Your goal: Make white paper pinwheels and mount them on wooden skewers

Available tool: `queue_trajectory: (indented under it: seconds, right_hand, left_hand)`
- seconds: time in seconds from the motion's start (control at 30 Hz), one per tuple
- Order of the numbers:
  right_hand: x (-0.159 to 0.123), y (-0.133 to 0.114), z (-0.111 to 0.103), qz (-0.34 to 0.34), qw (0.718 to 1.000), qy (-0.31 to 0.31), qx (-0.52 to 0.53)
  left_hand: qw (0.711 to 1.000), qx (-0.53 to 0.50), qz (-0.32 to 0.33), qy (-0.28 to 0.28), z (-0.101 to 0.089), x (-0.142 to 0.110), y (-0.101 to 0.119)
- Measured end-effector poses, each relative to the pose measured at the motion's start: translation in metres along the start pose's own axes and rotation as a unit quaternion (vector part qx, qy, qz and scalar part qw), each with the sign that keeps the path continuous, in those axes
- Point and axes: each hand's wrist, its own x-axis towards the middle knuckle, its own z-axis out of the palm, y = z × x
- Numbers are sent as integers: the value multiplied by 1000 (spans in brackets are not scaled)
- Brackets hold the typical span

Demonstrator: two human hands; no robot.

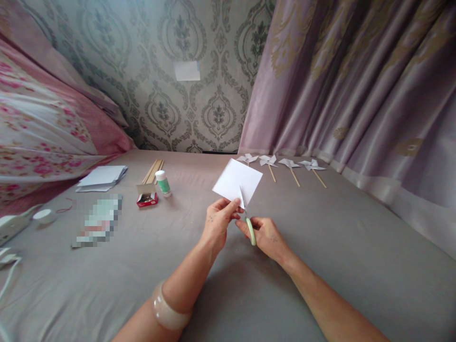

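Observation:
My left hand (219, 221) pinches the lower corner of a white square of paper (237, 183), held up like a diamond above the grey bed sheet. My right hand (263, 234) is closed on small scissors with pale green handles (250, 229). Their blades point up into the paper's lower corner, where a short cut shows. A pale bangle (167, 308) sits on my left forearm.
Several finished white paper pinwheels on wooden sticks (281, 166) lie at the back by the curtain. A stack of white paper (103, 177), a bundle of sticks (153, 171), a small glue bottle (163, 183) and a red box of pins (147, 197) lie to the left. Floral bedding (39, 123) is piled at far left.

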Motion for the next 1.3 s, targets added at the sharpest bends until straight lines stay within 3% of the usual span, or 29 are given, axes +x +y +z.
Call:
queue_trajectory:
  seconds: [0.83,1.3]
  right_hand:
    - [0,0,0,7,1000,9,-13]
    - [1,3,-1,2,1000,3,-10]
  left_hand:
    - [999,-42,-24,-9,2,0,2]
    - [990,-122,-69,-22,-1,5,1]
